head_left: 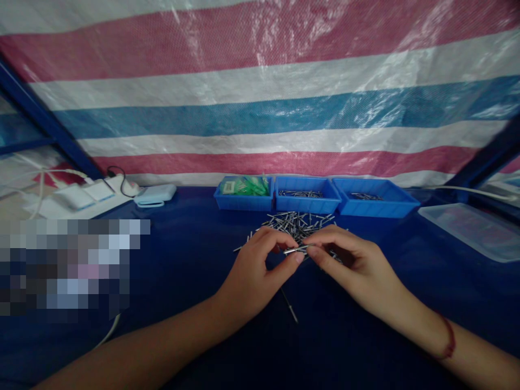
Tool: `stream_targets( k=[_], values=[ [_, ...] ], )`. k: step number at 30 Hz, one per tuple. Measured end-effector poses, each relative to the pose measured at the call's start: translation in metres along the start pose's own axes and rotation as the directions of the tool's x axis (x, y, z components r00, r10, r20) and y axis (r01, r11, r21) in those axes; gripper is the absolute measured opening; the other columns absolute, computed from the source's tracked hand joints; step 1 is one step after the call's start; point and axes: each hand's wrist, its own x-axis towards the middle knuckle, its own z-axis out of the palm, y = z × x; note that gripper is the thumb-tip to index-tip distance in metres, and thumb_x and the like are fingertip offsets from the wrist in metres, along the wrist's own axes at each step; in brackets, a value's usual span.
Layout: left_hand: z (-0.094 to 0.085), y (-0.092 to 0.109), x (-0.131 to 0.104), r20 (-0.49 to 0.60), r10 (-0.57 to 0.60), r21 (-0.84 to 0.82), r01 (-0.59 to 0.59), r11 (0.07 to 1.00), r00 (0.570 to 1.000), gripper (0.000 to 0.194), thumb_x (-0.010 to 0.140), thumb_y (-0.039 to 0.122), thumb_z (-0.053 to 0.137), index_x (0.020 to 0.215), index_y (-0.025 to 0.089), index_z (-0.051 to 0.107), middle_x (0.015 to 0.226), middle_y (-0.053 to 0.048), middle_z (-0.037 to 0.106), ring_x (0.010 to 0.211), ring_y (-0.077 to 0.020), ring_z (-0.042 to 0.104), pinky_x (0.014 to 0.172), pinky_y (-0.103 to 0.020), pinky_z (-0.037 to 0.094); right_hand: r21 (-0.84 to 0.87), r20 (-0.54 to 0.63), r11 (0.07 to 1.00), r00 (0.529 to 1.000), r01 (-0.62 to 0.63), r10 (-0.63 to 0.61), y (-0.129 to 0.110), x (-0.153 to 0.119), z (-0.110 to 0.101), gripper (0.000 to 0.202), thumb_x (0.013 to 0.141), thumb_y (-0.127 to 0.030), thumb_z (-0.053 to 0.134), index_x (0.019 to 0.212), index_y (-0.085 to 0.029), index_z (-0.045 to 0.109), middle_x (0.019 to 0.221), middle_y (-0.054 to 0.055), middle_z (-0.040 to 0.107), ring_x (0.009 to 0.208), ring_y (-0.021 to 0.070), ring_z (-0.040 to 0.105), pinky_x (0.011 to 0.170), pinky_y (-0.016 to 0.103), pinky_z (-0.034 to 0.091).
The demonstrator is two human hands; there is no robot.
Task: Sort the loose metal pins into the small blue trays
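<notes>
A silvery blind rivet (291,251) is held level between my two hands, over the middle of the blue table. My left hand (260,265) has thumb and forefinger closed about its thicker end. At the thin end, the thumb and fingertips of my right hand (353,260) pinch it. Just behind both hands spreads a heap of loose rivets (298,221), partly covered by my fingers. One separate rivet (291,309) lies on the table nearer to me, below my left hand.
Behind the heap stand three blue bins: the left bin (244,203) holds green packets (247,186), the middle bin (306,205) and right bin (377,207) hold rivets. A clear plastic lid (467,227) lies right; a power strip (91,195) and light-blue device (155,194) sit left.
</notes>
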Motion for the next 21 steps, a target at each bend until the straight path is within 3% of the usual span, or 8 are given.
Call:
stream_targets(
  k=[6,10,13,17,21],
  values=[
    [-0.003,0.002,-0.001,-0.017,-0.007,0.022,0.008,1.0,1.0,0.006,0.083,0.025,0.058,0.082,0.019,0.057,0.083,0.0,0.058,0.08,-0.0143,0.056,0.075,-0.028,0.043,-0.014,0.084,0.998,0.995,0.055,-0.054,0.0,0.0,0.001,0.01,0.086,-0.024,0.055,0.087,-0.022,0.065,0.083,0.003,0.065,0.078,0.0154,0.061,0.069,0.029,0.05],
    [-0.003,0.002,-0.001,-0.006,-0.09,0.042,0.09,0.995,0.996,0.016,0.082,0.031,0.059,0.091,0.02,0.052,0.082,0.0,0.06,0.077,-0.0143,0.056,0.072,-0.028,0.043,-0.08,0.136,0.992,0.986,0.103,-0.091,-0.001,0.004,-0.005,0.012,0.088,-0.024,0.051,0.086,-0.022,0.064,0.083,0.002,0.066,0.076,0.0153,0.062,0.068,0.028,0.049],
    [-0.003,0.001,0.0,0.049,-0.139,0.101,0.133,0.986,0.989,0.016,0.085,0.033,0.055,0.092,0.019,0.051,0.075,0.001,0.059,0.07,-0.0137,0.056,0.066,-0.027,0.042,-0.259,-0.031,0.964,0.997,0.065,-0.076,0.01,0.013,-0.022,0.014,0.088,-0.028,0.051,0.085,-0.023,0.063,0.084,0.003,0.067,0.079,0.0181,0.062,0.072,0.031,0.048],
    [-0.008,0.001,0.002,0.211,-0.031,0.286,-0.031,0.958,0.977,0.017,0.087,0.028,0.05,0.075,0.018,0.056,0.073,0.001,0.061,0.069,-0.014,0.057,0.065,-0.028,0.039,-0.582,-0.356,0.794,0.933,-0.173,-0.057,0.039,0.029,-0.058,0.022,0.088,-0.035,0.047,0.083,-0.021,0.064,0.085,0.007,0.068,0.076,0.0215,0.062,0.069,0.034,0.045],
    [-0.015,0.002,0.002,0.357,0.056,0.403,-0.208,0.891,0.932,0.012,0.086,0.026,0.049,0.082,0.019,0.058,0.075,0.001,0.062,0.07,-0.0146,0.058,0.066,-0.029,0.038,-0.684,-0.416,0.676,0.908,-0.275,-0.051,0.06,0.034,-0.083,0.027,0.085,-0.039,0.05,0.077,-0.018,0.066,0.077,0.013,0.067,0.068,0.0253,0.059,0.058,0.035,0.037]
  ],
)
